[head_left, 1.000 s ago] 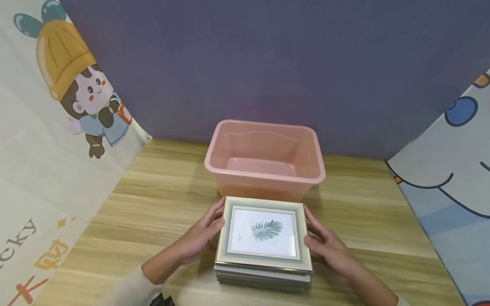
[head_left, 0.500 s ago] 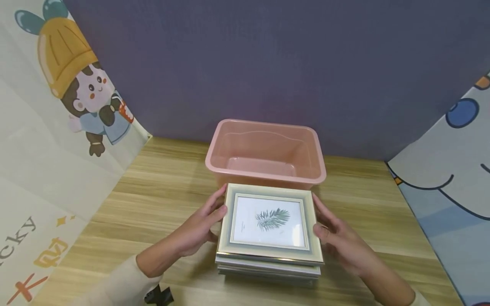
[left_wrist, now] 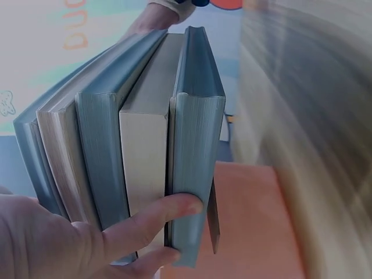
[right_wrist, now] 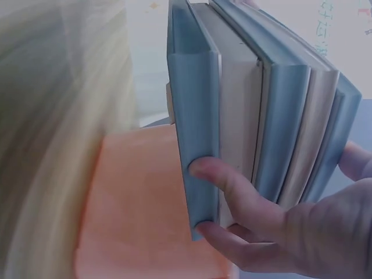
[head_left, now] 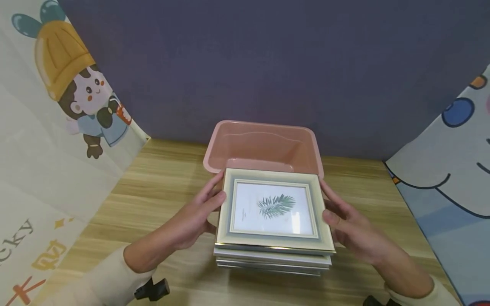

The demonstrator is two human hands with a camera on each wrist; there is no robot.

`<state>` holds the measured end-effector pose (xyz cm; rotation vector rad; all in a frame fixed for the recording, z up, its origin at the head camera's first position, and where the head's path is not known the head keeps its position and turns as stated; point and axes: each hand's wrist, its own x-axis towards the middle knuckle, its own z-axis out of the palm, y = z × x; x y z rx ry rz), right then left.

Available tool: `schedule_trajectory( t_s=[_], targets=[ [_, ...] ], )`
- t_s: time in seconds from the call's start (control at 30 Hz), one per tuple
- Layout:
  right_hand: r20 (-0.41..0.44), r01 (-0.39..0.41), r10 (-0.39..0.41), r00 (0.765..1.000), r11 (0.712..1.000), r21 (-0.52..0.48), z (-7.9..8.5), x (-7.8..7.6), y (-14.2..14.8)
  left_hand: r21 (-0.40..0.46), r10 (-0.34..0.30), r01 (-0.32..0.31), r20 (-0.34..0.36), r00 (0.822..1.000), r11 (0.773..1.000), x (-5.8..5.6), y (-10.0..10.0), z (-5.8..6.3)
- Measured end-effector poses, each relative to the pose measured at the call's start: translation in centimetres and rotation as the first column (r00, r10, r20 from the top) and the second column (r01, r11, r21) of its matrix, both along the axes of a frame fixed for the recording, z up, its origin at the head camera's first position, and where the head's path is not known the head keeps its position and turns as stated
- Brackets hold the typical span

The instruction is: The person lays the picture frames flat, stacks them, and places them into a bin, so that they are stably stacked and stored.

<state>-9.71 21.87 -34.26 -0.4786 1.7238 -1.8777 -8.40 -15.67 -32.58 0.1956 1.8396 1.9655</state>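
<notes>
Both hands hold a stack of several picture frames, one on each side. On top, the cream and grey-blue picture frame [head_left: 226, 212] shows a green leaf print. Pale blue and whitish edges alternate down the stack in the left wrist view, with a thin dark flap [left_wrist: 213, 215] jutting from the bottommost frame. My left hand [head_left: 196, 219] grips the left side, fingers spread across the edges. On the opposite side my right hand [head_left: 356, 229] grips likewise, two fingertips on the bottommost blue frame [right_wrist: 195, 116]. The stack is raised above the table, its far edge overlapping the pink bin [head_left: 264, 142].
The pink bin stands against a dark blue backdrop [head_left: 268, 63], and its visible inside holds nothing. Light wood-grain tabletop [head_left: 164, 178] surrounds it. Printed cartoon sheets border the left [head_left: 38, 170] and right sides. Black mounts [head_left: 153, 290] sit at the wrists.
Both hands have lifted the stack of picture frames and carried it forward, toward the bin. Its far edge now covers part of the bin's front. The bin stays in place.
</notes>
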Motion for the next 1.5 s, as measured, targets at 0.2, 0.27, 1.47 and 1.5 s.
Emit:
schedule_trajectory(
  t_s=[0.2,0.27,1.47,1.5],
  targets=[
    [-0.067,-0.015,0.014,0.998,1.000,-0.005,2.2,-0.1,0.0,-0.018,0.005,-0.006,-0.035,0.999,1.000,0.2,0.0,1.9],
    [-0.096,-0.022,0.021,0.995,1.000,-0.003,2.8,-0.1,0.1,-0.017,0.009,-0.010,-0.053,0.999,1.000,0.4,-0.1,2.6],
    [-0.246,0.033,-0.025,0.969,0.999,0.025,9.3,-4.3,-0.4,-0.007,0.016,-0.018,-0.235,0.972,1.000,-4.4,-0.2,8.5],
    [-0.244,0.024,-0.018,0.970,1.000,0.018,9.3,-4.7,-0.4,-0.008,0.017,-0.020,-0.232,0.973,1.000,-4.7,-0.2,8.6]
  ],
)
